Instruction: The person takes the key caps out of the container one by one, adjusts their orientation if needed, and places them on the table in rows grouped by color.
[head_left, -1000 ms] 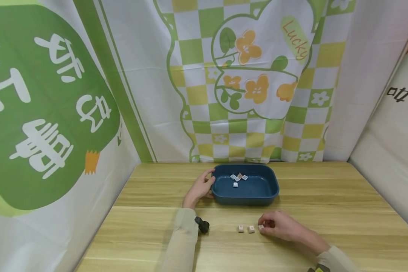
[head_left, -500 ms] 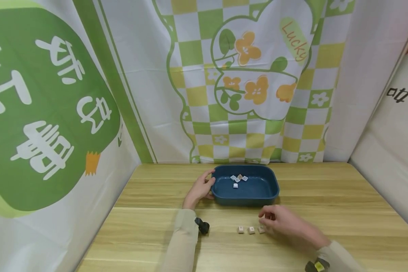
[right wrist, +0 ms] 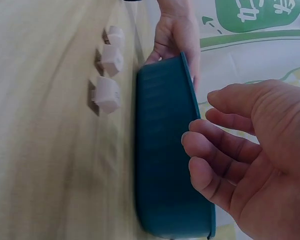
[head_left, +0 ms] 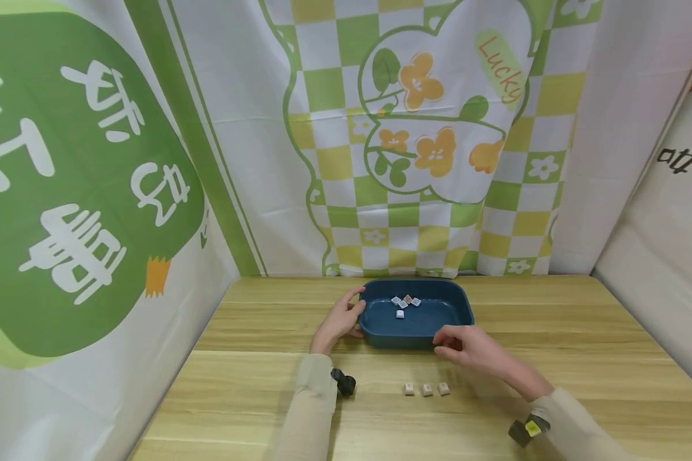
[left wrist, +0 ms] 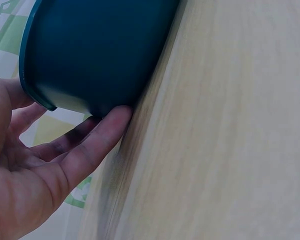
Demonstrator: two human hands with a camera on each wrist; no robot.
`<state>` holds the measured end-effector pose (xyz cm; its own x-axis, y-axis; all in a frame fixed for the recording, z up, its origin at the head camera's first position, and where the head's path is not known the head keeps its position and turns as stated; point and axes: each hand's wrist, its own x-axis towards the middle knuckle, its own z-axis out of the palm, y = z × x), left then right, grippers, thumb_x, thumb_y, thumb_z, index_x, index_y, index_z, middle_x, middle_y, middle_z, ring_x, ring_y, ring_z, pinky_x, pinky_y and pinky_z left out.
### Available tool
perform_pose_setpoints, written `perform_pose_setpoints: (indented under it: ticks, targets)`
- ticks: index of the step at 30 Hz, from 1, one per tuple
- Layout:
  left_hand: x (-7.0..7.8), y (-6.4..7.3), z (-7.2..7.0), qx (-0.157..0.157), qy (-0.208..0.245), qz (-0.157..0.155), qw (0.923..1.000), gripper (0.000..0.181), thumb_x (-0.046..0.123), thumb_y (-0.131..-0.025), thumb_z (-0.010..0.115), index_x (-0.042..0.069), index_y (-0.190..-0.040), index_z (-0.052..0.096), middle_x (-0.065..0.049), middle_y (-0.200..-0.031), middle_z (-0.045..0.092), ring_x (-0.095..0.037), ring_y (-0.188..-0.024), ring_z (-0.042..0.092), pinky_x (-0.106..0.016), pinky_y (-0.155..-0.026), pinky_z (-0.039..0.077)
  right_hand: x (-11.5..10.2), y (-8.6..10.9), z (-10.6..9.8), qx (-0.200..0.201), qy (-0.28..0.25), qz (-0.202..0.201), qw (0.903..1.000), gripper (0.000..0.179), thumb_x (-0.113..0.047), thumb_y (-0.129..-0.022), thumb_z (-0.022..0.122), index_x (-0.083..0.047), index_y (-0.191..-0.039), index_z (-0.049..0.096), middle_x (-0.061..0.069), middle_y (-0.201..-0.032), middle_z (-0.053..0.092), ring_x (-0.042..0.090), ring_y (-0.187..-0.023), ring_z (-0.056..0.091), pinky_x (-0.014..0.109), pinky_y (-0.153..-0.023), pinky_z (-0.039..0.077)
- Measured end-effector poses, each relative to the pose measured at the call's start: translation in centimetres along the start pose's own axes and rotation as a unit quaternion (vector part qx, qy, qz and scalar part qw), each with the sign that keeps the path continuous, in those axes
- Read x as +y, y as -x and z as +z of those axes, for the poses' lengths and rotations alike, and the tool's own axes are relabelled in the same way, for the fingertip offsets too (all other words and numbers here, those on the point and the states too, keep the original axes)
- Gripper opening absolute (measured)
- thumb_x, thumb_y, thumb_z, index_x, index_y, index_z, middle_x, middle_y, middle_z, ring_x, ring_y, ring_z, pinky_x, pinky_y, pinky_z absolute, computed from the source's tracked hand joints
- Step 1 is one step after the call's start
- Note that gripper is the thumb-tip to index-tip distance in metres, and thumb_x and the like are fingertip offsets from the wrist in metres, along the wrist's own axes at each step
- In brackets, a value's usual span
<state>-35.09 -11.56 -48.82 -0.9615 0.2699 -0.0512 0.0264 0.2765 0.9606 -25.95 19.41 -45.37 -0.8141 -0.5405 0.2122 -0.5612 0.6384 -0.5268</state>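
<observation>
Blue tub [head_left: 400, 341], one, on the wooden counter [head_left: 236, 397]; near right corner masked by the right hand [head_left: 474, 349], interior out of sight in both wrist views. Left hand [head_left: 337, 323], grip holding the tub's left end, one digit partly hidden behind the rim. Right hand, grip loosely curved, thumb and fingers parted, nothing held; contact with the rim cannot be told. Pale cubes [head_left: 427, 390], three, in a row before the tub, markings illegible. Small pieces [head_left: 403, 304], five, inside the tub, four clustered, one apart.

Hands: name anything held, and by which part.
The left hand holds the blue tub by its left end; the right hand holds nothing.
</observation>
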Motion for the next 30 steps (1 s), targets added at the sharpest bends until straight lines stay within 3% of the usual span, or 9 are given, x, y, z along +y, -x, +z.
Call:
perform_pose_setpoints:
  ticks: [19,25,30]
  targets:
    - [-0.2,0.2,-0.2,0.009,0.013,-0.003,0.9999,0.045,0.028,-0.106,0.045,0.027,-0.150,0.039,-0.029,-0.126,0.052,-0.018,-0.052,0.046,-0.043,-0.064,0.062,0.5,-3.9,-1.0,0.036,0.013,-0.014,0.9992,0.012,-0.019,-0.095,0.066,-0.015,-0.106,0.068,-0.010,-0.077,0.059,0.000,-0.062,0.046,0.020,-0.055,0.044]
    - [-0.3,0.2,-0.1,0.007,0.006,-0.004,0.9999,0.045,0.030,-0.106,0.046,0.029,-0.150,0.039,-0.027,-0.127,0.053,-0.033,-0.058,0.062,-0.044,-0.064,0.062,1.2,-5.2,-1.1,0.034,0.004,0.015,0.9993,0.015,-0.018,-0.095,0.065,-0.014,-0.108,0.068,-0.008,-0.077,0.061,0.003,-0.062,0.049,0.021,-0.055,0.044]
    - [-0.2,-0.1,0.0,0.004,0.009,-0.001,0.9999,0.047,0.030,-0.105,0.046,0.028,-0.151,0.037,-0.029,-0.133,0.051,-0.046,-0.067,0.063,-0.051,-0.069,0.061,1.7,-6.1,-1.1,0.028,0.011,0.024,0.9993,0.019,-0.017,-0.095,0.064,-0.012,-0.113,0.067,-0.005,-0.080,0.064,0.004,-0.065,0.053,0.023,-0.056,0.046]
